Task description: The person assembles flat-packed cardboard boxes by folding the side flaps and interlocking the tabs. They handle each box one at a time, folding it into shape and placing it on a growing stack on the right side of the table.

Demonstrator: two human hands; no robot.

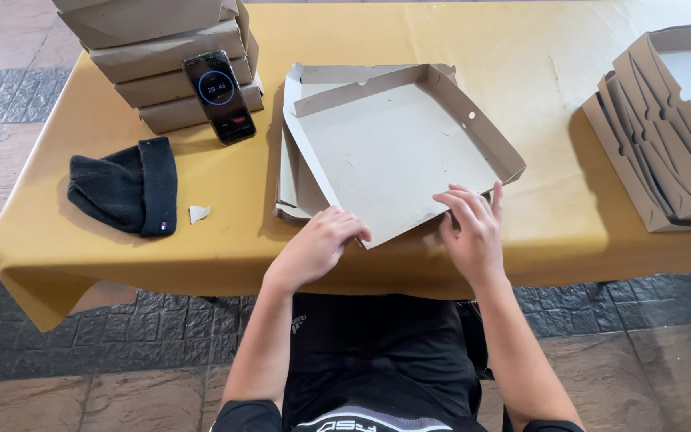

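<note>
Shallow square tray of grey-brown cardboard — half-folded, empty, resting on flat blanks on the mustard-yellow tablecloth. Left hand at its near corner, fingers curled onto the unfolded edge; right hand just right, fingers spread flat. Risk: uneven pressure may crease that flap crooked. Left of tray — stacked closed boxes, propped phone, black beanie. Right: nested empty trays.

Half-folded cardboard box tray sits just beyond both hands, left hand and right hand at its near edge. Beanie and phone far left; nested trays far right.
</note>
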